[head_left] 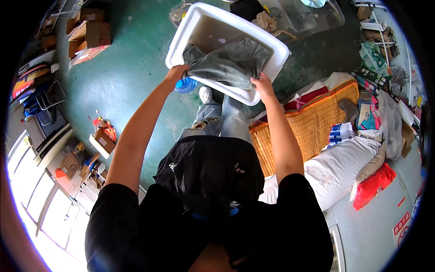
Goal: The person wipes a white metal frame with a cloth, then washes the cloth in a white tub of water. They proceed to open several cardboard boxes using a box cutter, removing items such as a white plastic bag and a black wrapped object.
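A white plastic tub (280, 56) holds murky grey-brown liquid, with a dark grey-green wet cloth (226, 61) lying spread across it. My left hand (178, 71) is closed on the cloth's left end at the tub's near-left rim. My right hand (263, 85) pinches the cloth's near-right corner beside the front rim. Below the left side of the tub, a blue plastic container (185, 86) is partly hidden. A black bag or bundled fabric (208, 161) rests in front of my body, over my legs.
A clear bin (317, 22) with assorted items sits beyond the tub. A woven mat (294, 131), white sacks (340, 167) and piled goods line the right. Cardboard boxes (88, 41), a small open carton (102, 143) and folded metal-framed items (47, 104) stand at the left, near bright windows.
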### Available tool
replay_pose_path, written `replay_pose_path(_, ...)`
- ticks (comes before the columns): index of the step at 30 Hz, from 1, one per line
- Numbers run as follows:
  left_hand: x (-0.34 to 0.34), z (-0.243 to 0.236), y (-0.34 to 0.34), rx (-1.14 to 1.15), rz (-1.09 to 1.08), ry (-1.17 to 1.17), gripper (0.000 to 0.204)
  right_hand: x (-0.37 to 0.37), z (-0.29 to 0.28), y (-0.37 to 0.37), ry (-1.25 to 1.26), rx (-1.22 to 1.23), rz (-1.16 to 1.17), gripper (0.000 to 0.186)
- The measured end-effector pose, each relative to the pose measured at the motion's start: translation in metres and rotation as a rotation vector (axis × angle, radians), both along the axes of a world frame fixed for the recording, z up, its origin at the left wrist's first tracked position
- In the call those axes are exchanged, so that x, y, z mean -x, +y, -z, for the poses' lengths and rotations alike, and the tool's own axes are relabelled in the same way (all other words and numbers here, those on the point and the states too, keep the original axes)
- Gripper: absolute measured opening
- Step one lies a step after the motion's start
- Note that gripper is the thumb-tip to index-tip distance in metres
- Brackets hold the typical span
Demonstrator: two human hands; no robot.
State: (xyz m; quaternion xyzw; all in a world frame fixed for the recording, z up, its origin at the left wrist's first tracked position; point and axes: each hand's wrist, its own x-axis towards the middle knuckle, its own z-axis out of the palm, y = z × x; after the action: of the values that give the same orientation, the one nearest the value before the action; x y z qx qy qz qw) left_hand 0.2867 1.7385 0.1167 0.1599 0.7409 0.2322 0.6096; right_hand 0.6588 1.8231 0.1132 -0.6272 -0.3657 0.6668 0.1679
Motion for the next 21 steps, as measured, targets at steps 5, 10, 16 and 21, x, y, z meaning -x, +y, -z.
replay_pose_path(5, -0.021, -0.001, 0.027, 0.097, 0.689, 0.392, 0.052, 0.024, 0.041, -0.017, -0.324, 0.084, -0.253, 0.029)
replay_pose_path(10, -0.040, -0.009, 0.061, -0.386, 0.404, 0.386, 0.037, 0.021, 0.061, -0.022, 0.538, -0.017, 0.256, 0.041)
replay_pose_path(16, -0.040, -0.110, 0.082, -0.688, -0.043, -0.042, 0.016, 0.028, -0.091, 0.031, 0.644, 0.168, 0.364, 0.069)
replay_pose_path(21, -0.032, -0.151, 0.048, -1.014, -0.264, -0.138, 0.006, 0.035, -0.167, 0.050, 0.706, 0.274, 0.285, 0.067)
